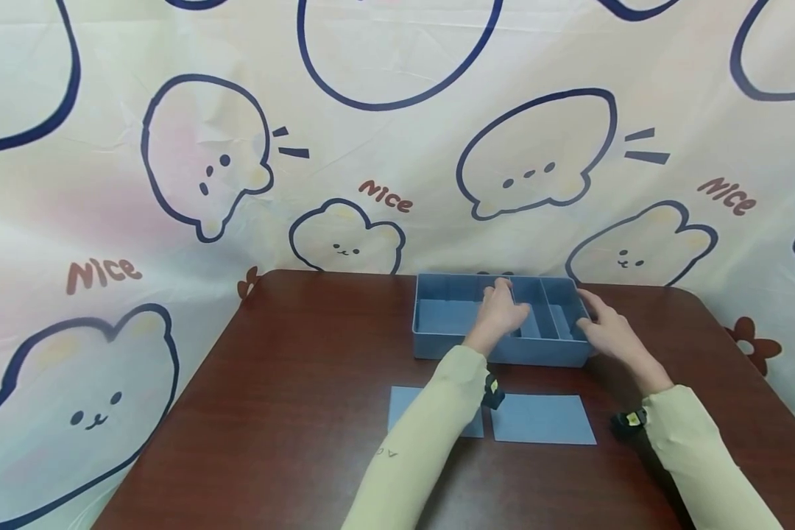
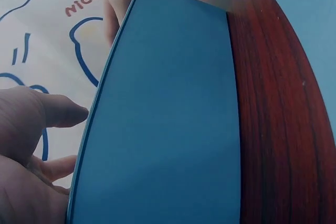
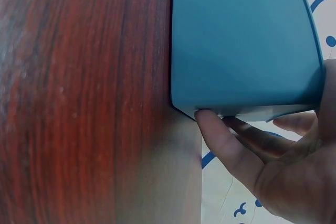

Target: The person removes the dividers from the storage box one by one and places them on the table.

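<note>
A blue rectangular box stands on the table, split crosswise by thin dividers into a wide left compartment and narrower ones on the right. My left hand is over the middle of the box at a divider, with thumb and fingers spread apart. In the left wrist view, the front wall hides what its fingertips touch. My right hand grips the box's right end, thumb over the rim. The right wrist view shows a finger against the outside of that end wall.
Two flat blue panels lie on the brown table in front of the box: a right panel and a left panel partly covered by my left sleeve. A patterned curtain hangs behind the table's back edge.
</note>
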A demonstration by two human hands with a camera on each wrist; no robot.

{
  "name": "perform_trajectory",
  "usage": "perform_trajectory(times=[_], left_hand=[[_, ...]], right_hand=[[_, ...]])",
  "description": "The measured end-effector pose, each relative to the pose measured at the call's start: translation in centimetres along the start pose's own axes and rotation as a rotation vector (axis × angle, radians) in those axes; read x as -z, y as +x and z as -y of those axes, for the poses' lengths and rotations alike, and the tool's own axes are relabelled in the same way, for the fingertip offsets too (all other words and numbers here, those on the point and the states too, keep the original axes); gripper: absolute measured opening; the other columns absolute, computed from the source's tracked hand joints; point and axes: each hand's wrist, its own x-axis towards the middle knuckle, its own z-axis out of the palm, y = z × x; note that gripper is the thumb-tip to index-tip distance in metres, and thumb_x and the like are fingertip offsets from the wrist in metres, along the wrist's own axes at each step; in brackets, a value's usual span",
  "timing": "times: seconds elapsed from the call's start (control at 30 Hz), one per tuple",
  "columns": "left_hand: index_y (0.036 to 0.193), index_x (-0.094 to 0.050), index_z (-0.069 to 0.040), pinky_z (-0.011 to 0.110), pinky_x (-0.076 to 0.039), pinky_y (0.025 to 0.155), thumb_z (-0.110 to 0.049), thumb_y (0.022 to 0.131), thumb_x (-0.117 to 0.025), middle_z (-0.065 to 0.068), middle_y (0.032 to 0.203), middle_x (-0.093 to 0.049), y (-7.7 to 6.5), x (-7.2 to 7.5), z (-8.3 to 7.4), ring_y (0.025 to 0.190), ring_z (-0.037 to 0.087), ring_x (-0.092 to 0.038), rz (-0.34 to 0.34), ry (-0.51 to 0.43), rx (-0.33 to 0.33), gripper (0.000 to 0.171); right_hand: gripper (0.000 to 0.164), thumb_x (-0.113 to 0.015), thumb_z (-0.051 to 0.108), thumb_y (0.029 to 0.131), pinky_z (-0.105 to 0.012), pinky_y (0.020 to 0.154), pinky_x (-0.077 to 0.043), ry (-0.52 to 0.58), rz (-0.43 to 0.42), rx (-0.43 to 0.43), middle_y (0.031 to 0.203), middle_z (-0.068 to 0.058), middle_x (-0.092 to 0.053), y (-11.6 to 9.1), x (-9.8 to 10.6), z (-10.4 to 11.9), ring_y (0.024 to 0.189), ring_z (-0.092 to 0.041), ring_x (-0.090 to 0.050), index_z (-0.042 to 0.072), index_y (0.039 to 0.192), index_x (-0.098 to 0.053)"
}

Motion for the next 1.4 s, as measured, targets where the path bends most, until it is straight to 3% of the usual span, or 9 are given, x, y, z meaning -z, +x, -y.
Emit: perform_trajectory(times=[0.6,0.8,1.27,1.4], left_hand=[[0.143,-0.042,-0.022,0.036,-0.048,0.074,-0.029,0.097,-0.059,0.008,0.139,-0.047,0.1,-0.7,0.3,0.091,0.019,-0.053,-0.041,0.027,-0.05,0.05],[0.144,-0.041,-0.023,0.036,-0.049,0.078,-0.028,0.096,-0.06,0.007,0.139,-0.048,0.2,-0.9,0.5,0.095,0.019,-0.055,-0.032,0.038,-0.039,0.051],[0.147,-0.037,-0.021,0.033,-0.043,0.072,-0.027,0.096,-0.06,0.006,0.137,-0.052,0.4,-0.9,0.8,0.082,0.017,-0.051,-0.005,0.064,-0.05,0.057],[0.15,-0.035,-0.02,0.033,-0.043,0.066,-0.028,0.096,-0.059,0.006,0.115,-0.061,0.6,-0.9,0.8,0.066,0.016,-0.049,0.021,0.069,-0.04,0.06]], right_hand=[[0.065,-0.036,0.016,0.1,-0.05,0.071,-0.058,0.004,-0.014,0.006,0.153,-0.037,-0.023,-0.1,0.3,0.3,0.125,-0.06,-0.041,0.011,0.158,-0.007],[0.065,-0.036,0.016,0.1,-0.051,0.072,-0.058,0.005,-0.01,0.005,0.153,-0.037,-0.022,-0.1,0.1,0.0,0.124,-0.06,-0.042,0.011,0.158,-0.007],[0.065,-0.036,0.016,0.1,-0.054,0.074,-0.057,0.005,-0.01,-0.002,0.156,-0.035,-0.018,-0.2,0.0,0.1,0.127,-0.061,-0.039,0.012,0.158,-0.006],[0.065,-0.036,0.016,0.1,-0.052,0.072,-0.058,0.01,-0.01,-0.001,0.155,-0.035,-0.019,-0.3,0.0,0.1,0.127,-0.061,-0.039,0.012,0.158,-0.006]])
